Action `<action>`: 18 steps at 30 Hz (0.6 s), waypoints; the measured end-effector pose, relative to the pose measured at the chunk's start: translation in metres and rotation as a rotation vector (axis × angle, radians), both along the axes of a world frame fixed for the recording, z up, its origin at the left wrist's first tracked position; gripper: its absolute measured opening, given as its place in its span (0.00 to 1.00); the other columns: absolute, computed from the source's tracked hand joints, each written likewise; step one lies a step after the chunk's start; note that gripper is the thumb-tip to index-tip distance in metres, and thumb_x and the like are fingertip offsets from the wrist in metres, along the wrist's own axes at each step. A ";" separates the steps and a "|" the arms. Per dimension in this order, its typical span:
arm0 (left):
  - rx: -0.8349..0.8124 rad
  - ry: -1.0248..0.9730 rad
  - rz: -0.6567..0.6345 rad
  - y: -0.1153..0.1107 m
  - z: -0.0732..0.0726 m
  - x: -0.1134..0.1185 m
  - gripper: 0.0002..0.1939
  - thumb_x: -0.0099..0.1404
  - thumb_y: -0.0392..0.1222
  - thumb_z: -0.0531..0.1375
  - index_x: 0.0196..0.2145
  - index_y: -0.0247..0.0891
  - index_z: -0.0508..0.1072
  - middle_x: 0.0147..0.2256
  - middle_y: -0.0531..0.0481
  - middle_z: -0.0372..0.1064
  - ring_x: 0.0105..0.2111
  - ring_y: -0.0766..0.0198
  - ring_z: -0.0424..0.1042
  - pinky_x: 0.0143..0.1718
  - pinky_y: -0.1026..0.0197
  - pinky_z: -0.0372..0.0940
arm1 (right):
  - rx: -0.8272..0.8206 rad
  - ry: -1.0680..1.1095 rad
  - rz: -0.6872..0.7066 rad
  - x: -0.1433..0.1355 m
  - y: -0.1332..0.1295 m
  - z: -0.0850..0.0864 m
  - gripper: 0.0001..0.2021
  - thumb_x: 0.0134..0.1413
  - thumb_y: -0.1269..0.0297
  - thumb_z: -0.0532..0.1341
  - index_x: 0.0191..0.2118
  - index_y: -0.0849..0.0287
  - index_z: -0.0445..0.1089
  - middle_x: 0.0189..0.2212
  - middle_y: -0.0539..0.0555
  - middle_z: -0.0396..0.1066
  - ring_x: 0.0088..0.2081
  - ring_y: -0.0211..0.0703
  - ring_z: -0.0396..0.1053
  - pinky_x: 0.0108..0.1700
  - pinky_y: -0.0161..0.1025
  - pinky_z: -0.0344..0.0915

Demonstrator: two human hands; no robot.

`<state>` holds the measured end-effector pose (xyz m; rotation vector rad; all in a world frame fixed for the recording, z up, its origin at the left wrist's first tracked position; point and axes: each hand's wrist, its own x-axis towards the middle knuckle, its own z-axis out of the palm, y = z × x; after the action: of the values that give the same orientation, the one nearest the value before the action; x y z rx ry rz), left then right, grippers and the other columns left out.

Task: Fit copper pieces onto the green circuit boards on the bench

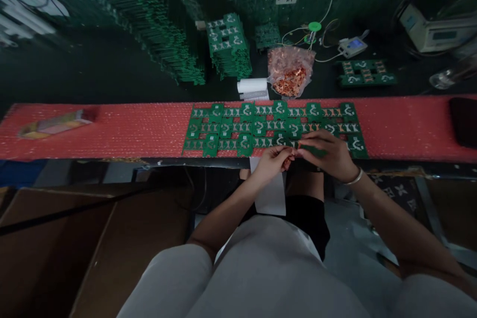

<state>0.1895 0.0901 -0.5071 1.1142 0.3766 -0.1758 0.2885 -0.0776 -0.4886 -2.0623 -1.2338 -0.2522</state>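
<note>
Small copper pieces (286,162) show among the curled fingers of my left hand (272,162), at the front edge of the table. My right hand (334,155), with a bracelet at the wrist, is closed in a pinch, its fingertips meeting those of the left. A tiny copper-coloured piece appears between the right fingertips, partly hidden. Just beyond both hands, green circuit board panels (234,128) lie side by side. Copper-coloured pieces sit on some panels toward the right; my right hand covers part of them.
Red bubble wrap (141,131) lines the table front. Behind it lie a bag of copper pieces (290,81), a white roll (252,85), stacked boards (229,42), a taller stack (160,25), a wire spool (313,32) and more boards (367,73). A dark object (463,121) rests far right.
</note>
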 end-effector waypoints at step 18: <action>0.025 0.022 0.013 0.005 -0.001 -0.002 0.20 0.54 0.56 0.67 0.27 0.34 0.71 0.21 0.55 0.62 0.19 0.74 0.59 0.20 0.68 0.51 | -0.573 -0.327 -0.025 0.063 0.003 -0.019 0.14 0.67 0.63 0.52 0.44 0.60 0.75 0.36 0.60 0.70 0.42 0.53 0.63 0.46 0.49 0.62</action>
<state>0.1872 0.0955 -0.5082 1.1354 0.4065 -0.1728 0.3519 -0.0748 -0.5076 -2.5998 -1.6191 -0.2786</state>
